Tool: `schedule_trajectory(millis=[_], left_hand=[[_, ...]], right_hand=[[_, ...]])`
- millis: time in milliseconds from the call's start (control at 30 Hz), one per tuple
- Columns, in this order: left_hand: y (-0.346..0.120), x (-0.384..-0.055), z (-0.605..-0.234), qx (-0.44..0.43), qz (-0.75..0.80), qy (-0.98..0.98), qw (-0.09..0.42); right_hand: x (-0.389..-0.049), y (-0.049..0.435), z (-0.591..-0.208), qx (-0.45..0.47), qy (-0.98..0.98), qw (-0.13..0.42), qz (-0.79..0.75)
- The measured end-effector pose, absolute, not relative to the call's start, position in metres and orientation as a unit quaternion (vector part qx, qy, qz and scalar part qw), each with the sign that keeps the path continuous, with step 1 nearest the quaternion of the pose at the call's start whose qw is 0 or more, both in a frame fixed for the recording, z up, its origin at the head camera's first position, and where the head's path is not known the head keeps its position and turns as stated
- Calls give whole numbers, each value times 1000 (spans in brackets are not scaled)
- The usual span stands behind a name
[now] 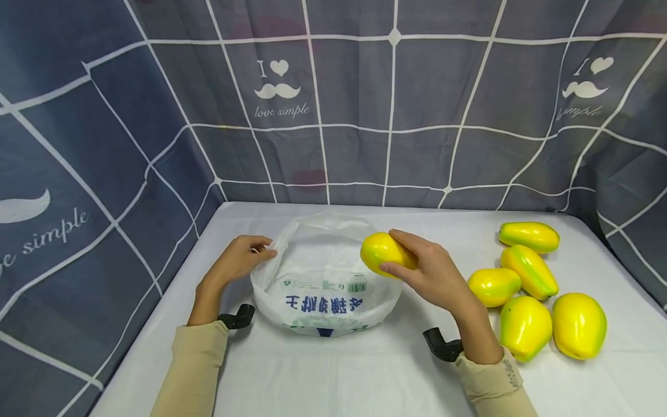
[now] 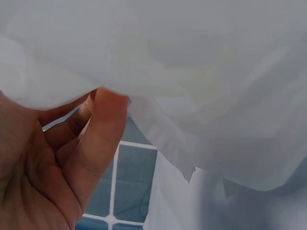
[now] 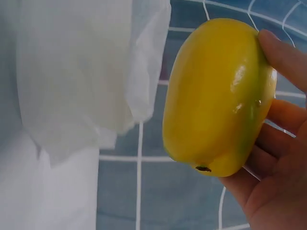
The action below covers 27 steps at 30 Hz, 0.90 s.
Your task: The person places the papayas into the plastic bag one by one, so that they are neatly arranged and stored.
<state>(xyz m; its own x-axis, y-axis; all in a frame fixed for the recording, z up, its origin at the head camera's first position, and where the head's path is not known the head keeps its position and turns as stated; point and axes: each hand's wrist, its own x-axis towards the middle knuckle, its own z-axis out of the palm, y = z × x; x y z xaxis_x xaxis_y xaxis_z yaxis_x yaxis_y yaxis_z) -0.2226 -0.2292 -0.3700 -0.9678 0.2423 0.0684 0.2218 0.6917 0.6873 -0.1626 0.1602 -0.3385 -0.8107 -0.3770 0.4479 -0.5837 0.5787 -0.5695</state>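
A white, thin plastic bag [image 1: 325, 315] with blue and green print stands with its mouth wide. At its left rim, my left hand [image 1: 237, 260] pinches the edge between thumb and fingers. In the left wrist view the bag's film [image 2: 158, 48] covers the fingertips of that hand [image 2: 62, 158]. My right hand [image 1: 432, 269] grips a glossy yellow papaya [image 1: 383, 253] with a green streak, held over the bag's right rim. The right wrist view shows this papaya [image 3: 216, 96] with its dark stem end low, thumb and fingers around one side.
Several more papayas lie grouped on the right of the white tabletop [image 1: 333, 382], the nearest being a large one [image 1: 579, 325]. A dark checked cloth [image 1: 359, 156] hangs along the back and sides. Black straps [image 1: 443, 346] sit at both wrists.
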Motion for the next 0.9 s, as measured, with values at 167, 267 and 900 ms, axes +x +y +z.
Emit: schedule_trajectory(millis=[167, 267, 900], left_hand=[[-230, -222, -369, 124, 373, 919, 13], [-230, -221, -369, 124, 374, 919, 13], [-228, -224, -374, 113, 388, 915, 3]], right_hand=[[-162, 144, -343, 295, -866, 136, 381], [-160, 135, -346, 295, -867, 131, 380], [-159, 93, -355, 318, -867, 134, 360]])
